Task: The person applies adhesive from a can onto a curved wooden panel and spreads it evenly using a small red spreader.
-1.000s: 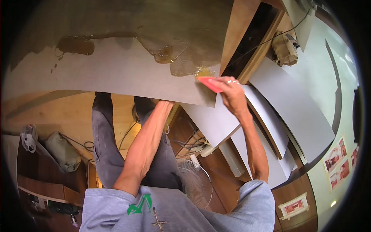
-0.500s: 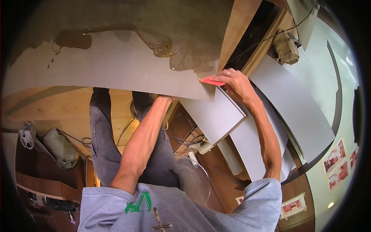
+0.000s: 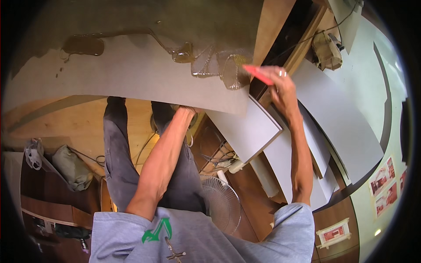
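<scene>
A large light-grey sheet [image 3: 144,74] spreads before me, its far part coated with a wet brownish glue-like liquid [image 3: 144,17]. Along the coating's near border lie thicker glossy pools, one of them a rounded puddle [image 3: 236,75] near the sheet's right edge. In my right hand [image 3: 283,87] is a flat red spreader [image 3: 259,75], its tip at the upper right of that puddle. Whether the tip touches the sheet I cannot make out. My left hand [image 3: 187,109] reaches to the sheet's near edge, where its fingers are hidden beneath.
Right of the sheet stand a white board [image 3: 245,127] and more grey panels [image 3: 340,118]. A fan [image 3: 221,206] sits by my leg, near tangled cables [image 3: 221,160]. At left, a grey-green bag [image 3: 72,168] rests on a dark cabinet [image 3: 57,210]. A beige pouch [image 3: 328,52] lies at far right.
My right hand has moved up and slightly right with the red spreader, away from the sheet's near right corner. A rounded puddle now shows there. The left hand stays about where it was.
</scene>
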A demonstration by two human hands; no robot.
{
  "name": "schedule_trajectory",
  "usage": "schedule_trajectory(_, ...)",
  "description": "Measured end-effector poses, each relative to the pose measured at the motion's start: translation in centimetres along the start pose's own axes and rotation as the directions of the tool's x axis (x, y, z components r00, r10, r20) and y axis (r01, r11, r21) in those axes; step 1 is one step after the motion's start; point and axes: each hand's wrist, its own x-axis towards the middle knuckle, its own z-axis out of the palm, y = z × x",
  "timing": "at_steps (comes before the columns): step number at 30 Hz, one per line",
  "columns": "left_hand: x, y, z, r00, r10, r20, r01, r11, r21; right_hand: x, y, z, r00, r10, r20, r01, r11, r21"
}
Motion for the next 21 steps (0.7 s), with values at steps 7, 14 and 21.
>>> schedule_trajectory(7, 1.3, -0.2, 1.7, 0.992, 0.105, 0.063, -0.095, 0.985, -0.141, 7.6, 2.8, 2.0, 0.977, 0.077, 0.197, -0.047, 0.987, -0.153)
schedule_trajectory(14, -0.1, 0.8, 2.8, 0.991, 0.130, 0.014, -0.131, 0.982, 0.139, 0.7, -2.3, 2.3, 0.931, 0.109, 0.347, -0.070, 0.990, -0.122)
schedule_trajectory(21, -0.8, 0.5, 2.2, 0.982, -0.165, 0.091, 0.180, 0.681, -0.710, -3.8, -5.7, 0.0, 0.971, 0.239, 0.005, -0.227, 0.914, 0.336)
